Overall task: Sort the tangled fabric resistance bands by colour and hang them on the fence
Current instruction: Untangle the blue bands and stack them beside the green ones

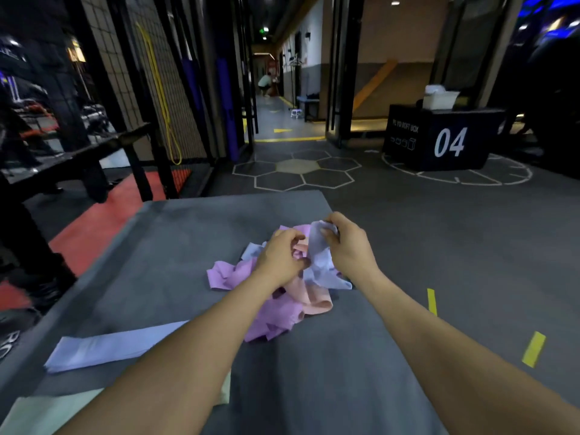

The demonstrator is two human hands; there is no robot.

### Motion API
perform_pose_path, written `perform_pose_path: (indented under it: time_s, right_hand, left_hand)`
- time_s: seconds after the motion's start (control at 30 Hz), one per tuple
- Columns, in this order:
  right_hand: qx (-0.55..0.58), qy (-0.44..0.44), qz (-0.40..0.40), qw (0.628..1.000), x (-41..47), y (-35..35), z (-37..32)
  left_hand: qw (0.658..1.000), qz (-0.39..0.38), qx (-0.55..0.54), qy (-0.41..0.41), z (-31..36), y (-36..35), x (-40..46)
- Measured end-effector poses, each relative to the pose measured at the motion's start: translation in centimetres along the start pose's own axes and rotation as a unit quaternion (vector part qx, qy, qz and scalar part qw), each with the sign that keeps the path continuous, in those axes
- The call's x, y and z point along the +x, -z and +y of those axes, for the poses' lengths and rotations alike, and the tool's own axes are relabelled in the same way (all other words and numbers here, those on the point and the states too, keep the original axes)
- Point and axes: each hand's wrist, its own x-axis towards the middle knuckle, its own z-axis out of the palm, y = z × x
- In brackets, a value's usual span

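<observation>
Head view, left to right: a flat pale blue band (113,345) lies on the grey mat (175,233), apart from the tangled pile of bands (276,296) at the mat's middle. Both forearms reach forward over the mat. Over that pile, the left hand (279,257) curls its fingers into the pink and lilac fabric. Just beside it, the right hand (343,243) pinches a crumpled pale blue band (320,255), lifted above the heap.

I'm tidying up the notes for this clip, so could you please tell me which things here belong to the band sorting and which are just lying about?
Job:
tangled pile
pale blue band, held by right hand
left hand
flat blue band
pale green band
fence

Lying about:
plyo box
white tub
black bench
</observation>
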Motion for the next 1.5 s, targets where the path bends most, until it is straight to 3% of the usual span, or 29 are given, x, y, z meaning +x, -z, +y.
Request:
perform_pose_path:
  time_s: [0.27, 0.47, 0.73, 0.87, 0.97, 1.03, 1.13, 1.37, 1.5]
  right_hand:
    - [0.09, 0.053, -0.01, 0.994, 0.4, 1.7, -5.8]
    - [0.205, -0.013, 0.01, 0.979, -0.1, 1.9, -7.7]
    - [0.152, -0.111, 0.044, 0.981, -2.3, 2.3, -5.2]
    - [0.155, -0.104, 0.022, 0.982, -3.8, 2.0, -4.7]
    - [0.162, -0.106, 0.017, 0.981, -4.3, 1.8, -4.3]
    - [0.149, -0.119, 0.01, 0.982, -4.5, 1.7, -4.0]
    - [0.112, -0.131, -0.019, 0.985, -5.0, 1.3, -3.6]
    - [-0.074, -0.121, -0.144, 0.979, -6.0, 0.2, -3.5]
    - [-0.126, -0.087, -0.149, 0.977, -6.1, -0.1, -5.1]
  left_hand:
    - [0.993, -0.021, -0.117, -0.017, 3.0, 5.0, -2.7]
    - [0.99, -0.074, -0.12, 0.004, 2.2, 7.2, -5.6]
    - [0.992, -0.056, -0.105, 0.037, -0.4, 8.8, -8.0]
    - [0.998, 0.022, 0.001, 0.057, -1.8, 9.4, -8.9]
    - [0.992, 0.101, 0.018, 0.077, -2.8, 9.8, -9.6]
    - [0.985, 0.133, -0.003, 0.106, -3.3, 10.0, -9.6]
    - [0.982, 0.088, -0.097, 0.138, -3.2, 10.0, -9.5]
    - [0.96, 0.078, -0.241, 0.117, -1.6, 10.0, -9.9]
    - [0.947, 0.072, -0.293, 0.108, -0.6, 9.9, -9.6]
